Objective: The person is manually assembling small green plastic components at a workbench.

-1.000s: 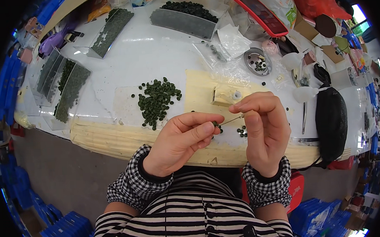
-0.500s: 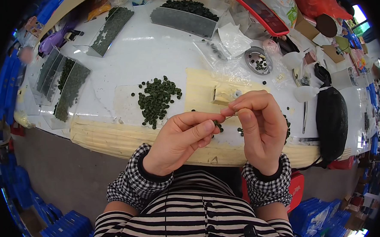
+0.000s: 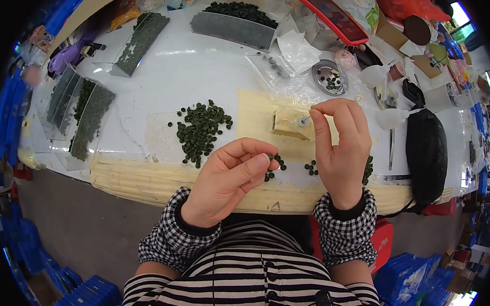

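Note:
My left hand is pinched closed, thumb against fingers, with a small dark green disc partly showing at the fingertips. To the right, my right hand pinches a thin needle-like piece. Its tip meets a small pale round part on a yellow tape-covered block. Loose green discs lie on the table between my hands, and others lie by the right wrist. A larger heap of green discs is spread out to the left of the block.
Clear bins of green discs stand at the back and left. Behind the block are a round metal dish, a plastic bag and white tissue. A red-cased phone leans at the back right. A black pouch lies at right.
My hands have parted. The right hand has moved forward from the left fingertips to the block's round part, while the left has drawn back slightly to the left.

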`<action>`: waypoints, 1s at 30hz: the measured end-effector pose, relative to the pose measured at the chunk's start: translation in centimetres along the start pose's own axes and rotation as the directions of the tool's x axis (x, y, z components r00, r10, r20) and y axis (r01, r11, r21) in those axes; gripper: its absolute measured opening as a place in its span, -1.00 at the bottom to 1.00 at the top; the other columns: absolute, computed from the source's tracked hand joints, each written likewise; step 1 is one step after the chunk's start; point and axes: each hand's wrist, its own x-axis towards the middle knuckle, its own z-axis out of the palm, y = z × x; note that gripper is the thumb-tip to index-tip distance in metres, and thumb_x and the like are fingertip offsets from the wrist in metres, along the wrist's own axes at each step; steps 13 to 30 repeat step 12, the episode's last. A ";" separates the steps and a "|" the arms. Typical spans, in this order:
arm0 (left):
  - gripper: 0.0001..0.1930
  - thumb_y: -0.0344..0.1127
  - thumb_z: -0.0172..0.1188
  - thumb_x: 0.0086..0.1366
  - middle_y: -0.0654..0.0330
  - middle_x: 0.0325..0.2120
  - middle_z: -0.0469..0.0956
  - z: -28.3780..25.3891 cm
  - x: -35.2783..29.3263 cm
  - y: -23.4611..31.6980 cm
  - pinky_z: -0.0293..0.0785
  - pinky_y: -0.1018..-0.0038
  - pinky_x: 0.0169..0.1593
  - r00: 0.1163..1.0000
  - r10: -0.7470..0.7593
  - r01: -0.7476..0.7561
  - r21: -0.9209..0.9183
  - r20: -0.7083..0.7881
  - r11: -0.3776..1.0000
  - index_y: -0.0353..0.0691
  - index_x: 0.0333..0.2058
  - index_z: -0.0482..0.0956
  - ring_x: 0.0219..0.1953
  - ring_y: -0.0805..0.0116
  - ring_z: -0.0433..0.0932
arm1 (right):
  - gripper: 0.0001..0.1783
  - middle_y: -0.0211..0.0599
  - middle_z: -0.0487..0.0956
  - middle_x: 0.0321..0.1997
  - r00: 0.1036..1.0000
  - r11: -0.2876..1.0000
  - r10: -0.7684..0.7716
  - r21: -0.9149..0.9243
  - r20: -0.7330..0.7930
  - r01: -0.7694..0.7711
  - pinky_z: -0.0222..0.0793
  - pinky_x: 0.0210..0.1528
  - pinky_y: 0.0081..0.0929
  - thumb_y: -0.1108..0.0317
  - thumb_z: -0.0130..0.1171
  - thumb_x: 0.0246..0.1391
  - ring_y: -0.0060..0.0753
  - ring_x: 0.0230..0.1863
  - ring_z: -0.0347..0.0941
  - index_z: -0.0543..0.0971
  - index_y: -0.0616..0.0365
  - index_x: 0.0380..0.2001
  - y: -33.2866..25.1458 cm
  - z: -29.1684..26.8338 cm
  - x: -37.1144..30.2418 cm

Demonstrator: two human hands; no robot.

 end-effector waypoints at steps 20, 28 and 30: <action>-0.80 -0.38 0.11 0.38 0.17 -0.31 0.59 -0.1 0.7 1.8 0.23 0.68 -0.39 0.998 0.029 -0.024 -0.089 0.059 0.996 -0.30 -0.08 0.53 -0.52 0.64 0.24 | -0.85 -0.13 0.58 -0.19 0.988 0.997 -0.066 0.053 0.139 0.059 0.33 -0.04 -0.29 0.53 0.01 0.18 -0.19 -0.11 0.45 0.47 0.27 -0.17 4.5 -4.2 8.3; -0.80 -0.38 0.11 0.38 0.17 -0.31 0.59 -0.1 0.7 1.8 0.23 0.68 -0.39 0.998 0.029 -0.024 -0.089 0.059 0.996 -0.30 -0.08 0.53 -0.52 0.64 0.24 | -0.85 -0.13 0.58 -0.19 0.988 0.997 -0.066 0.053 0.139 0.059 0.33 -0.04 -0.29 0.53 0.01 0.18 -0.19 -0.11 0.45 0.47 0.27 -0.17 4.5 -4.2 8.3; -0.80 -0.38 0.11 0.38 0.17 -0.31 0.59 -0.1 0.7 1.8 0.23 0.68 -0.39 0.998 0.029 -0.024 -0.089 0.059 0.996 -0.30 -0.08 0.53 -0.52 0.64 0.24 | -0.85 -0.13 0.58 -0.19 0.988 0.997 -0.066 0.053 0.139 0.059 0.33 -0.04 -0.29 0.53 0.01 0.18 -0.19 -0.11 0.45 0.47 0.27 -0.17 4.5 -4.2 8.3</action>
